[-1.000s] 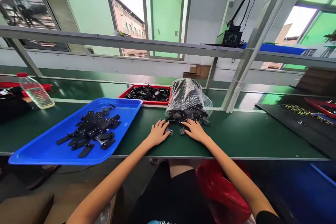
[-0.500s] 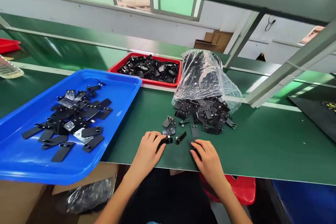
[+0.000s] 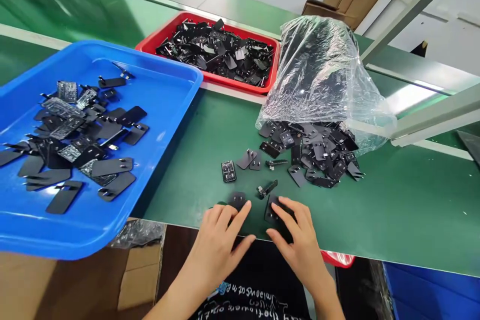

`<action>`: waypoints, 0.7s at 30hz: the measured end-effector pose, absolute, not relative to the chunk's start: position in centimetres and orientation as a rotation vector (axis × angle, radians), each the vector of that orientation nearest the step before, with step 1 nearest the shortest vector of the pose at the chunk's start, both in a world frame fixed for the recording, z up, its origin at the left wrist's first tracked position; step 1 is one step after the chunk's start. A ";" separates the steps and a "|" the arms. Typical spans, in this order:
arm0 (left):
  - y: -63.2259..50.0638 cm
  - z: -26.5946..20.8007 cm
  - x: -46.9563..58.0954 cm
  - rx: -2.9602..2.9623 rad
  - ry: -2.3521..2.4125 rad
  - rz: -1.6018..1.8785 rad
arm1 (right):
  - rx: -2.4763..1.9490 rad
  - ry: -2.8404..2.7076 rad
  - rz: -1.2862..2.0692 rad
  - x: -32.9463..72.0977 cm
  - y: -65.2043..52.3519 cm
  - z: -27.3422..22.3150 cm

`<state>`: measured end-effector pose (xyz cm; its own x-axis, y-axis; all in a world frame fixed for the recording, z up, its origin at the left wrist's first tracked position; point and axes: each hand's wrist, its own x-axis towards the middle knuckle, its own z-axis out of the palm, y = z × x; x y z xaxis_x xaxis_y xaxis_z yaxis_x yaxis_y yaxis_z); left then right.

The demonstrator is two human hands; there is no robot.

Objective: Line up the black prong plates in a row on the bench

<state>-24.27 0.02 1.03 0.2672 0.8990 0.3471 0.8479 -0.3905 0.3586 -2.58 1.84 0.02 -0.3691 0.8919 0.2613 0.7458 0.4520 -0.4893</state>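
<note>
Black plate (image 3: 269, 210) at 12 o'clock touched by right hand (image 3: 300, 240); grasp cannot be told. Second plate (image 3: 237, 199) partly covered by left hand (image 3: 219, 240), unclenched. Pile (image 3: 317, 155) set at 1, blue tray (image 3: 161, 115) at 10, presumably for easy reach.

L hand (image 3: 219, 240) & R hand (image 3: 302, 237) extend fwd approx. level, palms down, fingers (image 3: 240, 217) bent, thumbs (image 3: 244, 248) angled inward.

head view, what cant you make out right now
In the head view:
Blue plastic tray: left end, cut off by the picture's edge.
Clear crinkled plastic bag: how many small black flat pieces it covers, hidden by creased film.
Red plastic tray: pieces beneath the top layer, hidden by it.
Left hand and right hand: any grip, hidden under them.
</note>
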 end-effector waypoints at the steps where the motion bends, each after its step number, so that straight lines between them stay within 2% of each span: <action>1: -0.2 1.1 -24.4 2.404 1.652 0.796 | -1.310 -2.273 0.466 -2.2 2.1 0.4; 5: -0.3 0.9 -25.2 2.391 1.688 0.891 | -1.153 -2.426 0.562 -0.9 3.1 0.7; 11: -1.2 0.1 -25.5 2.451 1.700 0.912 | -1.305 -2.282 0.194 -4.6 1.5 -0.2; 17: -2.2 -0.1 -25.0 2.378 1.777 0.882 | -1.147 -2.191 0.489 -6.7 1.0 1.0; 21: -2.2 0.1 -24.0 2.365 1.806 0.866 | -1.282 -2.106 0.299 -5.1 4.3 1.7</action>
<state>-24.02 -2.23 0.11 0.1650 0.9009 0.4015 0.8773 -0.3200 0.3576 -5.12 4.26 1.68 -0.3142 0.8577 0.4069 0.7106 0.4967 -0.4984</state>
